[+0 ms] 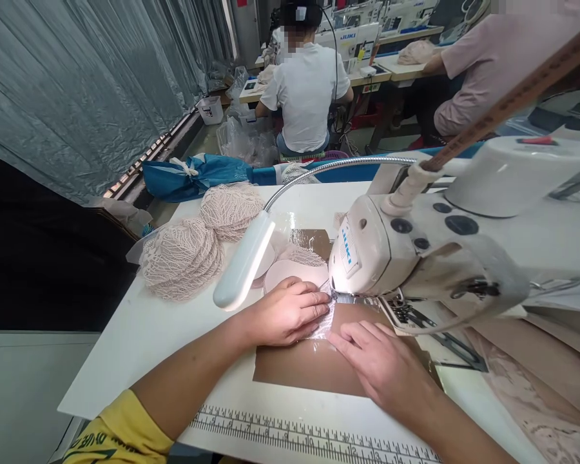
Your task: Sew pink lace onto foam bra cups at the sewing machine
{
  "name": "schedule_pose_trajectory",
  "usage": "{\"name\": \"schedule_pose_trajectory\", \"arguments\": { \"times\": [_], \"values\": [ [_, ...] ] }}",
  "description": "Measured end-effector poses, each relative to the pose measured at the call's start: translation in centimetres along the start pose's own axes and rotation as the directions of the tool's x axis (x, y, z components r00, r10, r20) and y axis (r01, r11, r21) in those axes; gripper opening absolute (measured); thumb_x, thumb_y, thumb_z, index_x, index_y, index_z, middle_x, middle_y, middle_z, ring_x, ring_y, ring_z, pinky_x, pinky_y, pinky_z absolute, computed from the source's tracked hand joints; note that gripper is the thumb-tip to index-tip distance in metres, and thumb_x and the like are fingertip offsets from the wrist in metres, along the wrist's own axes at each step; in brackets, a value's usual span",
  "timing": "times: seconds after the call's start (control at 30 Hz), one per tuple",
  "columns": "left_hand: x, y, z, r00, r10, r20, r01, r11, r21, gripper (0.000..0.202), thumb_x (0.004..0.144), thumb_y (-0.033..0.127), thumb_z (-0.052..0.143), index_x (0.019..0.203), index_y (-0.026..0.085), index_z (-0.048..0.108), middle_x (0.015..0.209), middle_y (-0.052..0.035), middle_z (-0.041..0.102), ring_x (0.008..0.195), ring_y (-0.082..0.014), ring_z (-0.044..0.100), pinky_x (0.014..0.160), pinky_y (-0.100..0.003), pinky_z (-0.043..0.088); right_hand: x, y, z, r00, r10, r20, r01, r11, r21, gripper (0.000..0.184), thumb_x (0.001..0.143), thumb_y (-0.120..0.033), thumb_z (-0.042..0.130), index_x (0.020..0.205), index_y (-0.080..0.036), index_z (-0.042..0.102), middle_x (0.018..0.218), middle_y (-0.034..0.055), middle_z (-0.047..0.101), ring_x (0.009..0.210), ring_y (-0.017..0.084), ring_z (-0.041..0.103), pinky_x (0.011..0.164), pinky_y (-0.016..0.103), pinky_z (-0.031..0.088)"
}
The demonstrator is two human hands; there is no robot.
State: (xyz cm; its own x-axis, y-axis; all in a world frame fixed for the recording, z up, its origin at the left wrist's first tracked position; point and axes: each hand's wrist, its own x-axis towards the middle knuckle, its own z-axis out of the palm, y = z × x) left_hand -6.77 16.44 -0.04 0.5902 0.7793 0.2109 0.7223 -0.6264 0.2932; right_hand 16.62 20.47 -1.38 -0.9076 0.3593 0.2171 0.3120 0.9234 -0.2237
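Pale lace strip [325, 323] pressed flat at the needle end of the sewing machine [381, 251], both hands on it.
The lace strip lies on the brown sheet [309, 372] with its far end under the machine head. It looks like mid-pass, though the stitched length is hidden. Left hand [285, 314]: fingers stretched flat, pressing the lace, gripping nothing. Right hand [381, 364]: same, palm down on the near edge. The lace is thin, openwork and slightly glossy; the brown sheet is smooth and matte. Domed, smooth pink foam cups [290, 272] sit just behind the left hand. Two heaps of round netted lace cups [183, 258] are further left on the white bench [140, 335]; can't tell whether they are done or waiting. A white oblong lamp [244, 261] on a gooseneck hangs above. A printed ruler [294, 435] runs along the front edge of the bench. Two people [305, 90] sit at machines behind.
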Motion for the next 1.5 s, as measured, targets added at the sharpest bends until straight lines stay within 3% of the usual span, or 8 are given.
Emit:
{"name": "schedule_pose_trajectory", "arguments": {
  "times": [0.23,0.4,0.83,1.17,1.33,1.5],
  "values": [
    [0.6,1.2,-0.2,0.995,-0.093,0.024,0.092,0.994,0.061,0.035,0.096,0.027,0.041,0.123,0.012,0.057,0.130,-0.0110,0.058,0.111,-0.0249,0.051,0.096,-0.040,0.040,0.0,-0.2,-0.3,0.999,0.026,-0.033,-0.024,0.999,0.047,0.035,0.077,0.000,0.040,0.094,-0.020,0.065,0.077,0.0017,0.057,0.065,0.015,0.044,0.061,0.028,0.029],
    [0.5,1.5,0.0,0.996,-0.087,0.003,0.087,0.991,0.098,0.032,0.096,0.026,0.043,0.121,0.013,0.057,0.127,-0.0122,0.060,0.109,-0.0236,0.053,0.094,-0.039,0.041,-0.1,-0.2,0.0,0.998,0.035,-0.057,-0.032,0.997,0.065,0.033,0.079,0.001,0.038,0.086,-0.019,0.063,0.075,0.0016,0.054,0.065,0.015,0.043,0.062,0.028,0.029],
    [0.9,0.8,0.1,0.998,-0.068,0.006,0.067,0.990,0.124,0.032,0.096,0.022,0.042,0.124,0.013,0.055,0.122,-0.0120,0.062,0.110,-0.0236,0.051,0.094,-0.039,0.038,0.4,0.3,0.2,0.988,0.095,-0.118,-0.103,0.993,-0.061,0.038,0.076,0.000,0.041,0.098,-0.020,0.066,0.075,0.0027,0.060,0.071,0.016,0.051,0.054,0.026,0.032],
    [0.9,0.2,-0.2,0.999,-0.039,-0.001,0.039,0.988,0.152,0.028,0.098,0.025,0.042,0.118,0.017,0.060,0.116,-0.0124,0.064,0.111,-0.0241,0.050,0.092,-0.039,0.039,0.8,0.9,1.1,0.976,0.164,-0.141,-0.196,0.946,-0.260,0.051,0.076,0.002,0.044,0.113,-0.023,0.068,0.099,0.0045,0.070,0.070,0.015,0.060,0.068,0.028,0.046],
    [1.0,-0.3,0.0,0.997,-0.074,-0.001,0.073,0.986,0.151,0.031,0.096,0.023,0.042,0.121,0.018,0.058,0.118,-0.0124,0.063,0.111,-0.0247,0.050,0.093,-0.040,0.038,0.9,0.9,1.2,0.970,0.146,-0.195,-0.214,0.893,-0.396,0.050,0.078,0.000,0.047,0.117,-0.023,0.067,0.107,0.0081,0.071,0.085,0.020,0.066,0.071,0.030,0.049],
    [1.1,-0.6,0.1,0.994,-0.109,-0.004,0.108,0.980,0.165,0.031,0.094,0.020,0.041,0.119,0.017,0.058,0.123,-0.0118,0.059,0.115,-0.0262,0.047,0.094,-0.041,0.036,0.9,1.3,1.0,0.970,0.110,-0.218,-0.186,0.910,-0.371,0.044,0.082,-0.003,0.048,0.116,-0.023,0.068,0.108,0.0089,0.071,0.089,0.022,0.066,0.075,0.033,0.049]
  ]
}}
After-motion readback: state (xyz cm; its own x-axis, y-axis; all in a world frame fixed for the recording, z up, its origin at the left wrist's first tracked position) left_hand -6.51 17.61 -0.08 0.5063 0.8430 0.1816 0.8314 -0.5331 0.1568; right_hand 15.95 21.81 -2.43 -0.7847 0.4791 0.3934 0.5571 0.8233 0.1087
